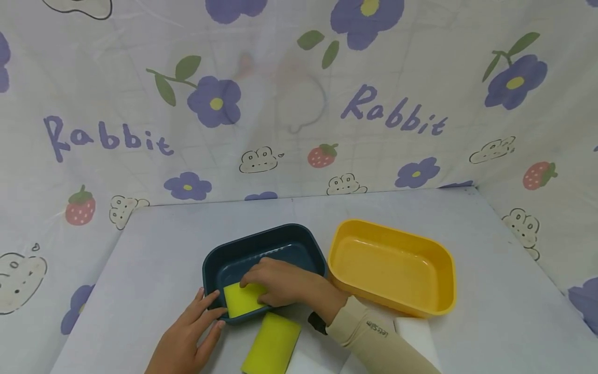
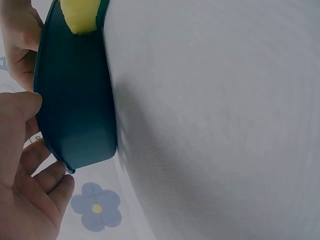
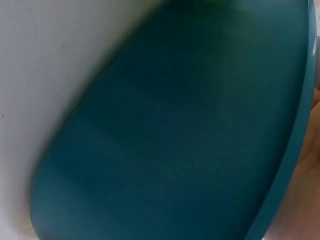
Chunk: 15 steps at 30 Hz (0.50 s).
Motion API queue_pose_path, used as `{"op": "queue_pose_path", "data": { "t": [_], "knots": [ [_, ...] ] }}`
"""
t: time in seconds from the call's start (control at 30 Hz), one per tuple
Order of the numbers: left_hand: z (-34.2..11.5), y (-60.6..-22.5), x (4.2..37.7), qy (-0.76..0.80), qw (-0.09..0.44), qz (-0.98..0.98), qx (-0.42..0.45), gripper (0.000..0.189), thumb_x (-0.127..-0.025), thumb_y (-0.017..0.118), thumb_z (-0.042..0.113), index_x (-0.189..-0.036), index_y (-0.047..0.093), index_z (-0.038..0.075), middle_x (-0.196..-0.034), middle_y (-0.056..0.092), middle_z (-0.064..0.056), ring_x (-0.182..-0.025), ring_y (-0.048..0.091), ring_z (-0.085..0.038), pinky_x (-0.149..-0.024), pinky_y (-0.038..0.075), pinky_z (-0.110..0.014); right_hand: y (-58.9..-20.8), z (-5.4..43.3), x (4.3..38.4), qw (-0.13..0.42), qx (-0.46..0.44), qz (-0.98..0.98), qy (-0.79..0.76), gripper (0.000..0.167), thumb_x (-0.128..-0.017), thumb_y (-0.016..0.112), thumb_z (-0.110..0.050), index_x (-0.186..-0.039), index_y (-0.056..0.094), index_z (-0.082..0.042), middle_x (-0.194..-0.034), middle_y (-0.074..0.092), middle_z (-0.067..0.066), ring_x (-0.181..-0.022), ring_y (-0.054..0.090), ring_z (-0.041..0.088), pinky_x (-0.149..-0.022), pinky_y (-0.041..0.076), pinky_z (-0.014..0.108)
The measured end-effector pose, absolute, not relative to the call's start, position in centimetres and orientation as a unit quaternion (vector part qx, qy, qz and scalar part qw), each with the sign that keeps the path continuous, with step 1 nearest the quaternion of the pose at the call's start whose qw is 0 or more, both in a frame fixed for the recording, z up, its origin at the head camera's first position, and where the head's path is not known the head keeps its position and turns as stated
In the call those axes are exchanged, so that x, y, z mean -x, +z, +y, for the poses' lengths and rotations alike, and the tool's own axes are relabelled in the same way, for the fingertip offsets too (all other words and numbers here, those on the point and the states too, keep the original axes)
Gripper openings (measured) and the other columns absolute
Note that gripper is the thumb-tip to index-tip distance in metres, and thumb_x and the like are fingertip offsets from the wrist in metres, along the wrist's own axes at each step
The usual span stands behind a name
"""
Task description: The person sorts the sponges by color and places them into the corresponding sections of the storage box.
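Note:
A dark blue tray (image 1: 261, 242) stands on the table. My left hand (image 1: 189, 332) holds its near left corner, fingers over the rim and thumb at the near wall; the left wrist view shows the fingertips (image 2: 57, 172) on that rim. My right hand (image 1: 280, 283) reaches over the near side into the tray. Its thumb and fingers pinch a yellow folded cloth (image 1: 238, 300) lying in the near left part. Another yellow folded cloth (image 1: 273, 343) lies on the table just in front of the tray. The right wrist view shows mostly the tray's outer wall (image 3: 165, 130).
A yellow tray (image 1: 392, 267) stands close to the right of the dark blue one. White flat items (image 1: 416, 337) lie near the right forearm, partly hidden by it. A printed curtain (image 1: 289, 104) hangs behind and beside the white table (image 1: 154, 249).

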<state>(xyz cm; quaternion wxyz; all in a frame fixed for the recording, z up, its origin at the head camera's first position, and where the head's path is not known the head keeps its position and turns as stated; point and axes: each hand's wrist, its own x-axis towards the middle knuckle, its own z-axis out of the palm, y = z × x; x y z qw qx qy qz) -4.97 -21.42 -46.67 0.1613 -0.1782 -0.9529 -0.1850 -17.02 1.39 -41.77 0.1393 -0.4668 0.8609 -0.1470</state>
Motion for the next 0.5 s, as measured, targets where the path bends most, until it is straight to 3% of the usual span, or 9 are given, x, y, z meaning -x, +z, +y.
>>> {"op": "queue_pose_path", "data": {
  "t": [0.5],
  "knots": [
    [-21.46, -46.65, 5.01, -0.190, 0.172, -0.948, 0.187, 0.024, -0.089, 0.078, 0.022, -0.111, 0.075, 0.018, -0.139, 0.060, -0.004, -0.133, 0.050, -0.033, -0.090, 0.055, -0.046, -42.25, 1.38, 17.32, 0.158, 0.461, 0.856, -0.174, 0.038, -0.094, 0.073, -0.014, -0.131, 0.066, -0.018, -0.138, 0.059, -0.004, -0.123, 0.052, 0.013, -0.105, 0.043, 0.027]
  ]
}}
